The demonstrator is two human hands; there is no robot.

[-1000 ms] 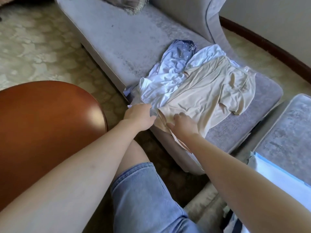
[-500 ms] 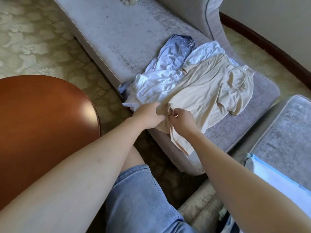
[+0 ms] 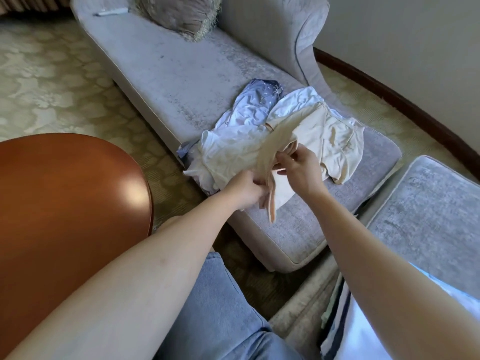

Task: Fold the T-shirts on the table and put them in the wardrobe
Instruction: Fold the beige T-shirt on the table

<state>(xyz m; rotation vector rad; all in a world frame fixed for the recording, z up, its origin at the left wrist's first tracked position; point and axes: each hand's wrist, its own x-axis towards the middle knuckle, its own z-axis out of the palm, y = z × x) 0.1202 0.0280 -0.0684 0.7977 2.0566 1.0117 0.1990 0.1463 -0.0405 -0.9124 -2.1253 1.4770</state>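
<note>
Our left hand (image 3: 246, 189) grips a bunched edge of the beige shirt (image 3: 335, 136), which lies on the sofa (image 3: 181, 81); our right hand (image 3: 298, 167) seems to pinch it too. We should slide the hands apart along the hem, then lift it clear.

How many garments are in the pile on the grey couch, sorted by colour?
cream T-shirt: 1
white garment: 1 at least; the white patch farther back may be a second, I cannot tell
pale blue garment: 1
Total: 3 at least
</note>
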